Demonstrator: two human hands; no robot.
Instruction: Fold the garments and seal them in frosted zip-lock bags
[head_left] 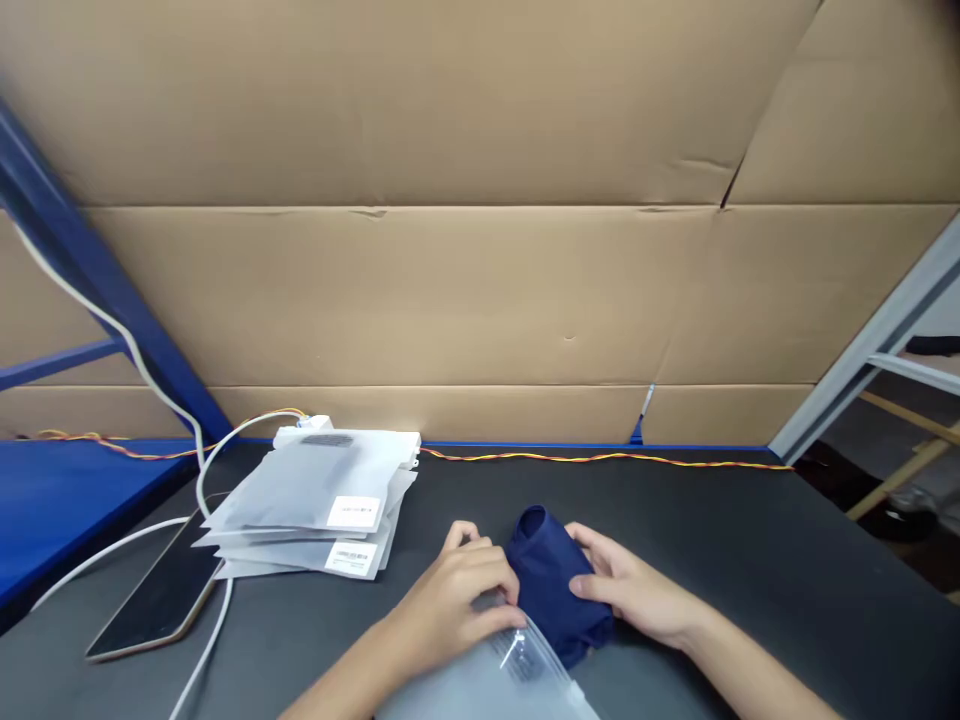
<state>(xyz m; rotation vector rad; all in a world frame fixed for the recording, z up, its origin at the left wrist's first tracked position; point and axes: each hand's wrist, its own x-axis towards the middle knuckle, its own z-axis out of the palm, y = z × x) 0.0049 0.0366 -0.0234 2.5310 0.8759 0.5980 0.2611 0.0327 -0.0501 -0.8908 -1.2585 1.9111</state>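
Observation:
My left hand [472,590] is closed on the edge of a frosted plastic zip bag [480,680], which lies at the bottom of the view and runs out of frame. A slider shows at the bag's right corner. Just beyond the bag's opening is a folded navy blue cloth item [551,580], its kind not clear. My right hand [622,585] grips this cloth from the right, thumb on top and fingers behind. The cloth stands tilted close against the bag's edge, apparently outside it.
A stack of frosted bags [307,490] with white labels stands at the back left. Beside it lie a dark phone [161,590] and white cables [214,640]. A twisted red-yellow wire [555,457] runs along the table's back edge, before a cardboard wall [450,300].

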